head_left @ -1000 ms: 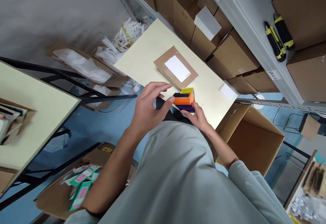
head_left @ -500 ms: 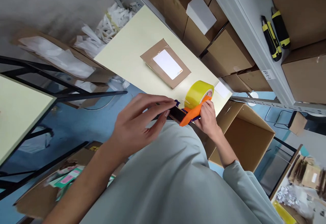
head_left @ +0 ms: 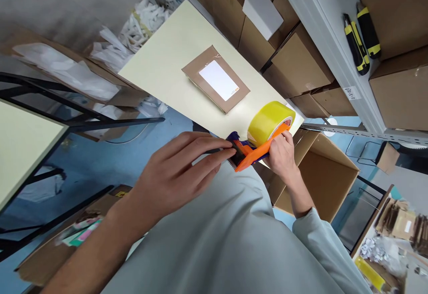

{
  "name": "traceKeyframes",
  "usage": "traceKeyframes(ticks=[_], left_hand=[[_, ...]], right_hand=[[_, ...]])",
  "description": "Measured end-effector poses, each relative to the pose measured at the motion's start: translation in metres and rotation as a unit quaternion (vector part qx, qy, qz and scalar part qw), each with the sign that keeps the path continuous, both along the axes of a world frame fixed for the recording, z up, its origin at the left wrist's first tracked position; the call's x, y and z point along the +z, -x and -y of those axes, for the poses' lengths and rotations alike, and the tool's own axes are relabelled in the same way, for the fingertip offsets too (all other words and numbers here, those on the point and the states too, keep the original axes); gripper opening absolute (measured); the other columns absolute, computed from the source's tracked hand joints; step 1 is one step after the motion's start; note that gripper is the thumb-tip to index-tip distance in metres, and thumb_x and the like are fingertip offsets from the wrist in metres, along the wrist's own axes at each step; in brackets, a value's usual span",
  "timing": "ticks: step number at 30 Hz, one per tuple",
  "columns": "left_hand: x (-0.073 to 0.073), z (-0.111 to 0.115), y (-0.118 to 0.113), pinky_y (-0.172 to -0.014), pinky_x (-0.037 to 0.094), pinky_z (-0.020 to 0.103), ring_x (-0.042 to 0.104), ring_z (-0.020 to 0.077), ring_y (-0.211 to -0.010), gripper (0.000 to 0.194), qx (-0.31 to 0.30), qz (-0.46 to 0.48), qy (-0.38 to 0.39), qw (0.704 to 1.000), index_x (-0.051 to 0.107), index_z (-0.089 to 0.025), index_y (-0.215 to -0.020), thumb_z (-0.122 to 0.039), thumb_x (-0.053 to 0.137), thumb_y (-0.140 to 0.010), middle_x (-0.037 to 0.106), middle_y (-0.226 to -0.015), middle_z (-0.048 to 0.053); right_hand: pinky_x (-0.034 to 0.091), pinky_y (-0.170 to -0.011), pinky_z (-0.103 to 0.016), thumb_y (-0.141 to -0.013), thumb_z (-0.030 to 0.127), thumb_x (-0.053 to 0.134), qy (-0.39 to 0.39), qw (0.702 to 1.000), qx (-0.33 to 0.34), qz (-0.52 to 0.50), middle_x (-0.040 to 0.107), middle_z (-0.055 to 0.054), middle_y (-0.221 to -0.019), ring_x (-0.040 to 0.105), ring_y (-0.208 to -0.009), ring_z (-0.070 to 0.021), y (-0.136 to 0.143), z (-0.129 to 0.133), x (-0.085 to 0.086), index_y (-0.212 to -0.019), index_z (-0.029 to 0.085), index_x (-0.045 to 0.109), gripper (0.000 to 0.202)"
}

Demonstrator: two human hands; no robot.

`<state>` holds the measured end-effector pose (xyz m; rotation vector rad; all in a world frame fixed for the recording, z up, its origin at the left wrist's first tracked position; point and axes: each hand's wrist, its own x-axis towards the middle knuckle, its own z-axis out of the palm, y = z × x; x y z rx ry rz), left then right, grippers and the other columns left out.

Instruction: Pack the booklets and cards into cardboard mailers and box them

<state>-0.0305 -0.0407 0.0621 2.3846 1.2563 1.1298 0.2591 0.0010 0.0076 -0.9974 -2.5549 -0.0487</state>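
Head view: tape dispenser above table corner nearest the body, right hand clamped on it. Long axis slants rightward from left hand fingertips, bunched at toothed end; pinch unclear.

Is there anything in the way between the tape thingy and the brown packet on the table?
Nothing that shows. Between the tape dispenser in the right hand and the brown packet, only tabletop is visible. The left hand is at the dispenser's toothed end, not in that gap.
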Motion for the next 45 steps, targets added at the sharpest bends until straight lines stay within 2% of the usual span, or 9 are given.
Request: traceKeyframes(ticks=[7, 11, 16, 21, 25, 31, 37, 42, 45], left_hand=[[0.005, -0.003, 0.005, -0.080, 0.066, 0.038, 0.075, 0.0188, -0.094, 0.027, 0.014, 0.019, 0.010, 1.000, 0.070, -0.028, -0.123, -0.011, 0.073, -0.102, 0.081, -0.106, 0.001], [0.005, 0.002, 0.006, -0.081, 0.066, 0.038, 0.072, 0.0189, -0.091, 0.030, 0.018, 0.030, 0.013, 0.999, 0.072, -0.026, -0.123, -0.007, 0.072, -0.101, 0.079, -0.105, 0.003], [0.005, 0.017, 0.010, -0.081, 0.066, 0.040, 0.073, 0.0218, -0.099, 0.034, 0.005, 0.015, -0.006, 1.000, 0.075, -0.028, -0.121, -0.004, 0.064, -0.100, 0.079, -0.113, 0.005], [0.016, 0.026, 0.011, -0.072, 0.066, 0.040, 0.073, 0.0238, -0.090, 0.030, -0.002, -0.049, -0.070, 0.996, 0.075, -0.023, -0.117, -0.006, 0.059, -0.099, 0.081, -0.108, 0.007], [0.021, 0.031, 0.013, -0.070, 0.067, 0.040, 0.075, 0.0236, -0.089, 0.036, 0.014, -0.065, -0.064, 0.996, 0.075, -0.029, -0.118, -0.006, 0.058, -0.095, 0.082, -0.107, 0.003], [0.018, 0.042, 0.021, -0.067, 0.066, 0.039, 0.077, 0.0243, -0.091, 0.034, 0.024, -0.078, -0.050, 0.995, 0.073, -0.025, -0.119, -0.004, 0.060, -0.095, 0.082, -0.109, 0.005], [0.024, 0.046, 0.027, -0.076, 0.066, 0.045, 0.074, 0.0279, -0.092, 0.033, 0.001, -0.118, 0.004, 0.993, 0.069, -0.021, -0.124, -0.004, 0.057, -0.099, 0.078, -0.111, 0.012], [0.033, 0.049, 0.026, -0.079, 0.065, 0.042, 0.071, 0.0268, -0.093, 0.034, 0.007, -0.106, 0.015, 0.994, 0.069, -0.015, -0.127, 0.000, 0.067, -0.096, 0.077, -0.107, 0.014], [0.042, 0.049, 0.025, -0.079, 0.065, 0.042, 0.070, 0.0256, -0.093, 0.040, 0.005, -0.099, 0.023, 0.995, 0.064, -0.016, -0.139, -0.004, 0.067, -0.100, 0.077, -0.107, 0.011]], right_hand=[[0.051, -0.100, -0.047, -0.109, 0.018, 0.049, 0.064, 0.998, 0.014, -0.013, 0.076, -0.007, -0.101, 0.069, -0.095, -0.0263, -0.001, 0.014, -0.001, -0.114, 0.026, 0.066, 0.019], [0.051, -0.101, -0.049, -0.111, 0.022, 0.049, 0.083, 0.996, 0.006, -0.011, 0.075, -0.007, -0.103, 0.069, -0.097, -0.0266, -0.003, 0.020, 0.000, -0.114, 0.026, 0.066, 0.018], [0.053, -0.097, -0.048, -0.112, 0.029, 0.052, 0.061, 0.998, 0.003, -0.012, 0.073, -0.007, -0.095, 0.068, -0.092, -0.0256, 0.000, 0.025, -0.003, -0.101, 0.025, 0.064, 0.017], [0.054, -0.094, -0.047, -0.112, 0.034, 0.052, 0.088, 0.996, -0.022, -0.011, 0.067, -0.004, -0.082, 0.064, -0.082, -0.0236, -0.001, 0.034, -0.016, -0.086, 0.025, 0.060, 0.028], [0.054, -0.097, -0.049, -0.112, 0.038, 0.054, 0.109, 0.993, -0.015, -0.049, 0.068, -0.005, -0.086, 0.066, -0.085, -0.0252, -0.001, 0.043, -0.022, -0.090, 0.026, 0.062, 0.026], [0.054, -0.104, -0.056, -0.108, 0.049, 0.062, 0.150, 0.986, 0.009, -0.071, 0.072, -0.009, -0.097, 0.069, -0.097, -0.0308, 0.012, 0.066, -0.026, -0.106, 0.026, 0.069, 0.025], [0.059, -0.100, -0.057, -0.109, 0.045, 0.050, 0.167, 0.983, -0.016, -0.071, 0.072, -0.010, -0.092, 0.069, -0.092, -0.0309, 0.029, 0.085, -0.036, -0.113, 0.025, 0.069, 0.028], [0.059, -0.100, -0.057, -0.106, 0.040, 0.057, 0.154, 0.981, -0.004, -0.119, 0.072, -0.010, -0.094, 0.069, -0.093, -0.0307, 0.035, 0.095, -0.038, -0.113, 0.024, 0.070, 0.022], [0.057, -0.103, -0.056, -0.103, 0.037, 0.062, 0.168, 0.978, 0.003, -0.128, 0.072, -0.009, -0.097, 0.070, -0.097, -0.0306, 0.035, 0.097, -0.036, -0.112, 0.024, 0.069, 0.017]])
